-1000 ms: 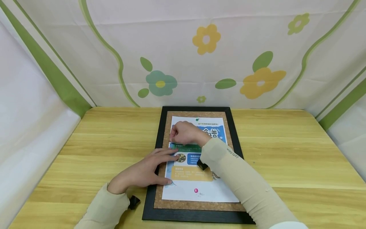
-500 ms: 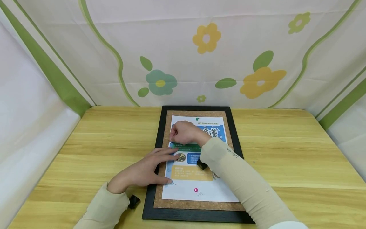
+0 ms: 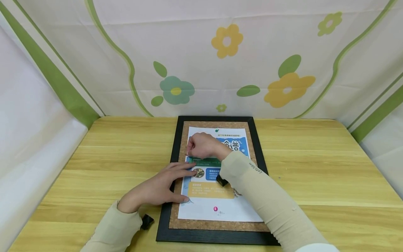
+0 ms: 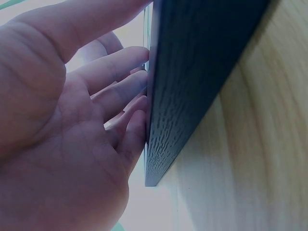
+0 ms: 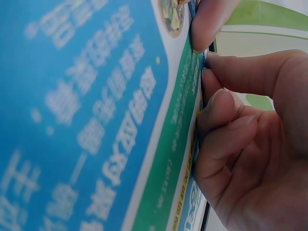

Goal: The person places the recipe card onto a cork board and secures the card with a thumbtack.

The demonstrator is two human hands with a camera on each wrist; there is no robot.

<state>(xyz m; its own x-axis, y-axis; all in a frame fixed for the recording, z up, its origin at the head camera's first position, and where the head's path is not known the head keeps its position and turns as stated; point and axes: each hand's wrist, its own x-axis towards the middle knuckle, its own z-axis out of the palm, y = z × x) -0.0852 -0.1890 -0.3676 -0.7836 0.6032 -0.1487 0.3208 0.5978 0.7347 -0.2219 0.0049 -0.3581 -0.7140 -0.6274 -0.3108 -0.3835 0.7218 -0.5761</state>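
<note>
A printed sheet of paper (image 3: 217,210) lies on a cork board (image 3: 217,225) with a black frame (image 3: 217,237). My left hand (image 3: 157,189) reaches over the frame's left side, thumb and fingers spread, fingertips resting on the sheet. The left wrist view shows this hand's fingers (image 4: 115,72) reaching past the frame's edge. At the sheet's left edge, my right hand (image 3: 204,145) is curled, thumb and forefinger in a pinch against the board. In the right wrist view, the right hand (image 5: 255,139) hides whatever sits between its fingertips. Green (image 3: 217,131) and pink pushpins (image 3: 215,209) stand on the sheet.
The board lies on a wooden table (image 3: 315,168), its far end close to a flowered cloth backdrop (image 3: 201,52). White cloth also hangs at the left and right. A black wrist camera (image 3: 147,222) hangs at the left sleeve.
</note>
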